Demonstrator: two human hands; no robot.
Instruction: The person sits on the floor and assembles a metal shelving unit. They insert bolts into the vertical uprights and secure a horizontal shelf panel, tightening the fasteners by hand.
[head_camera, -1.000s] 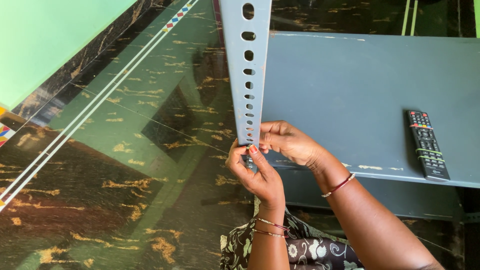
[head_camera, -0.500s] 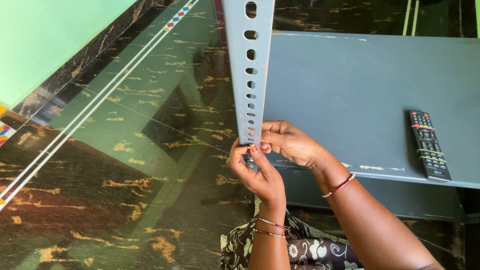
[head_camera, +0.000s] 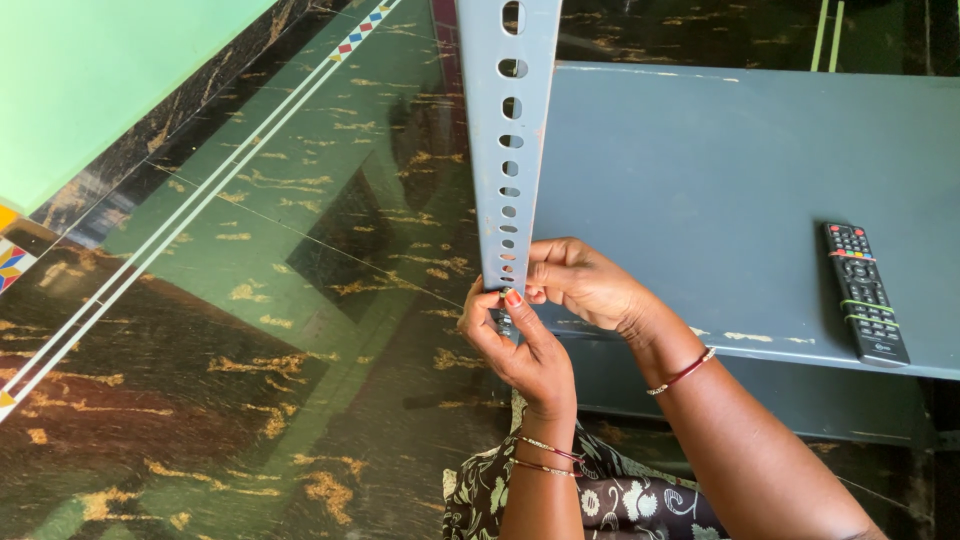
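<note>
A grey slotted metal angle post (head_camera: 507, 130), punched with a row of oval holes, stands upright at the front left corner of a flat grey-blue metal shelf panel (head_camera: 720, 190). Both hands meet at the point where the post crosses the shelf's front edge. The left hand (head_camera: 520, 350) comes up from below with its thumb and fingers pinched together on a small fastener (head_camera: 506, 293) at one of the lowest holes; the fastener is mostly hidden, so its kind cannot be told. The thumbnail is painted red. The right hand (head_camera: 580, 282) is curled closed against the inner side of the post, just above the shelf edge, its fingertips pressed to the metal; whether it grips anything behind the post cannot be told. Thin bangles sit on both wrists.

A black remote control (head_camera: 866, 292) with coloured buttons lies on the shelf panel, well apart from the hands. Below is a polished dark floor with gold veining (head_camera: 250, 330), and patterned black-and-white fabric (head_camera: 620, 500) shows at the bottom.
</note>
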